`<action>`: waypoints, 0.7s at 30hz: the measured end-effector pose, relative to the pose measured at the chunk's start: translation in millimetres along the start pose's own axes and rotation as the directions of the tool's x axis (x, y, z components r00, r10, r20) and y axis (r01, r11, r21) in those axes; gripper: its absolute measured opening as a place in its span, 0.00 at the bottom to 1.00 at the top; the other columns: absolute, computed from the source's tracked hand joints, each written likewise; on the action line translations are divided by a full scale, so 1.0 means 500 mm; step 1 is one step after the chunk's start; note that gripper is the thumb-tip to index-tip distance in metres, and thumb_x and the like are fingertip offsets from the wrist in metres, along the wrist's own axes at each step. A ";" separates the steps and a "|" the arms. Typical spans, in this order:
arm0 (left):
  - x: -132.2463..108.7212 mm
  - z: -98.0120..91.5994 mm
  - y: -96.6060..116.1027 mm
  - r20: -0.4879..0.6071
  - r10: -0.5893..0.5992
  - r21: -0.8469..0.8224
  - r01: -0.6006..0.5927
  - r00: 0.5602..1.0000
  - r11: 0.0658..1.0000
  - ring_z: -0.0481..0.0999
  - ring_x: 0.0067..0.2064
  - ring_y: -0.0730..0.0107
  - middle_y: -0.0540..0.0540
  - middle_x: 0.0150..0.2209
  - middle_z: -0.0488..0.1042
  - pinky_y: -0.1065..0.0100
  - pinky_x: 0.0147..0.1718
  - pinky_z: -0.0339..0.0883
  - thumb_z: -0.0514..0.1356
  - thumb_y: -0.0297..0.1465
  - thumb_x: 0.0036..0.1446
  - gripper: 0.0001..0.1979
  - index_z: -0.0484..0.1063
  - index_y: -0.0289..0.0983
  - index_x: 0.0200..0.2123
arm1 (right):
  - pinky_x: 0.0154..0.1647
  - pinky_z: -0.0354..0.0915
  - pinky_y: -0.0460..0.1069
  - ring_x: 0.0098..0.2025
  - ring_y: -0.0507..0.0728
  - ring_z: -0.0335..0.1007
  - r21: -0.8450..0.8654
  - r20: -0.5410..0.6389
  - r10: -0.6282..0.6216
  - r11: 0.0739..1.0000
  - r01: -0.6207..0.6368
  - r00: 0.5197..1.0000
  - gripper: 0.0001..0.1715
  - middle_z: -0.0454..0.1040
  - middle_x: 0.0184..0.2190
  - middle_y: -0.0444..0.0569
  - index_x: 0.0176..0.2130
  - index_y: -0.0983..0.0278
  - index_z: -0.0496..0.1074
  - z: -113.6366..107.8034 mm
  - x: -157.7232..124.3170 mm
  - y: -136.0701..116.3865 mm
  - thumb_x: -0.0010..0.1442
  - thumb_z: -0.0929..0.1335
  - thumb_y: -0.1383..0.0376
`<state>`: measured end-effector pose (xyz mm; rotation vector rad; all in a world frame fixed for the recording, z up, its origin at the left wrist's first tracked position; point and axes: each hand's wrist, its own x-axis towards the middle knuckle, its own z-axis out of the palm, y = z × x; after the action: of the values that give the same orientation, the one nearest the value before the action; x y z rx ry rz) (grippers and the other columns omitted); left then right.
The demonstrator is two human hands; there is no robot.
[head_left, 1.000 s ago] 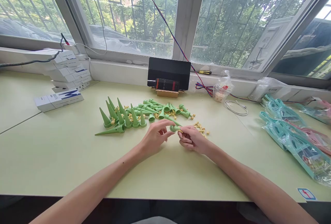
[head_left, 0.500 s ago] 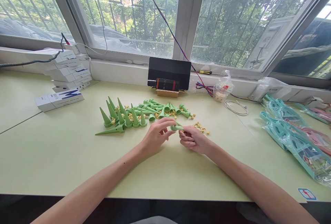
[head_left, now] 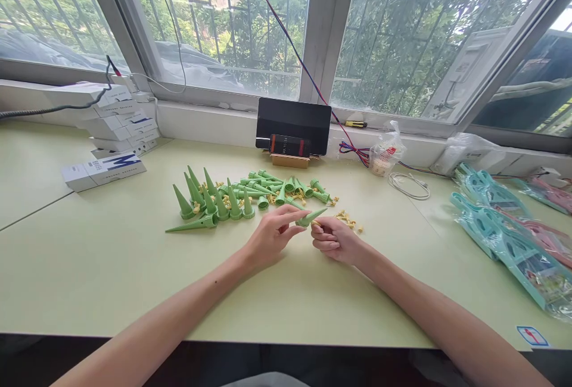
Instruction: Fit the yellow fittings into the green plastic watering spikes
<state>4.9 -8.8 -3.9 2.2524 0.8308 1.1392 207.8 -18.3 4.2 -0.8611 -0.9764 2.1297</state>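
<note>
My left hand [head_left: 272,232] pinches the wide end of a green plastic spike [head_left: 311,217], its tip pointing right and slightly up. Close beside it, my right hand [head_left: 336,238] is closed, with a small yellow piece [head_left: 316,224] between thumb and forefinger; most of that piece is hidden. Several green spikes [head_left: 233,203] stand upright on their caps to the left, and one spike [head_left: 192,224] lies on its side in front of them. More green spikes [head_left: 268,183] lie in a pile behind my hands, with small yellow pieces [head_left: 345,218] scattered among and beside them.
White boxes [head_left: 105,171] are stacked at the left. A tablet [head_left: 292,122] with a phone [head_left: 288,145] before it leans at the back. A plastic bag [head_left: 385,152] and white cable [head_left: 407,186] lie right of it. Wrapped teal items [head_left: 500,241] occupy the right side.
The green spike has turned in my left hand, so its tip now points right and its side shows. My right hand stays close by, its yellow piece now slightly apart from the spike's base.
</note>
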 end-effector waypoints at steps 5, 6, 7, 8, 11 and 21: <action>-0.001 0.005 0.004 -0.026 -0.023 -0.002 0.023 0.999 1.000 0.55 0.21 0.83 0.45 0.40 0.75 0.75 0.20 0.55 0.61 0.31 0.61 0.14 0.76 0.40 0.50 | 0.11 0.36 0.39 0.14 0.44 0.38 -0.015 -0.017 -0.024 1.000 0.023 1.000 0.16 0.47 0.14 0.33 0.22 0.64 0.62 0.002 0.002 0.003 0.56 0.68 0.61; -0.001 0.006 0.003 -0.035 -0.028 -0.003 0.028 0.999 1.000 0.55 0.21 0.83 0.46 0.39 0.74 0.75 0.20 0.55 0.61 0.32 0.60 0.14 0.76 0.39 0.50 | 0.11 0.36 0.40 0.14 0.44 0.39 -0.022 -0.023 -0.035 0.999 0.035 0.999 0.16 0.47 0.14 0.33 0.22 0.65 0.62 0.002 0.002 0.004 0.56 0.68 0.60; -0.002 0.007 0.002 -0.038 -0.036 -0.003 0.036 0.999 0.999 0.55 0.21 0.84 0.46 0.38 0.74 0.75 0.20 0.54 0.61 0.32 0.60 0.14 0.76 0.39 0.49 | 0.11 0.36 0.40 0.14 0.44 0.39 -0.030 -0.028 -0.048 0.998 0.047 0.998 0.17 0.47 0.14 0.33 0.22 0.65 0.63 0.002 0.003 0.006 0.56 0.68 0.59; -0.002 0.008 0.001 -0.040 -0.045 -0.004 0.045 0.998 0.999 0.55 0.21 0.84 0.47 0.37 0.73 0.75 0.20 0.54 0.61 0.33 0.60 0.14 0.76 0.38 0.49 | 0.12 0.36 0.40 0.14 0.44 0.40 -0.041 -0.033 -0.063 0.997 0.061 0.997 0.18 0.47 0.14 0.34 0.22 0.65 0.63 0.002 0.004 0.007 0.56 0.68 0.58; -0.004 0.010 -0.002 -0.031 -0.069 -0.012 0.069 0.997 0.998 0.55 0.20 0.83 0.48 0.34 0.71 0.75 0.19 0.54 0.61 0.35 0.60 0.14 0.77 0.38 0.48 | 0.12 0.36 0.40 0.14 0.44 0.42 -0.098 -0.049 -0.115 0.989 0.109 0.992 0.19 0.47 0.13 0.34 0.22 0.65 0.62 0.001 0.007 0.013 0.56 0.69 0.57; 0.000 0.002 0.022 0.044 -0.149 -0.067 0.152 0.988 0.986 0.54 0.21 0.82 0.50 0.29 0.67 0.75 0.18 0.51 0.60 0.37 0.60 0.15 0.78 0.36 0.47 | 0.12 0.40 0.41 0.12 0.45 0.48 -0.345 -0.029 -0.320 0.892 0.291 0.947 0.24 0.49 0.13 0.34 0.23 0.63 0.60 0.004 0.008 0.025 0.61 0.66 0.51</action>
<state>9.2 -16.5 2.7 2.1097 0.9143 1.0354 200.5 -22.5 -6.0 -0.8830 -1.3601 1.6708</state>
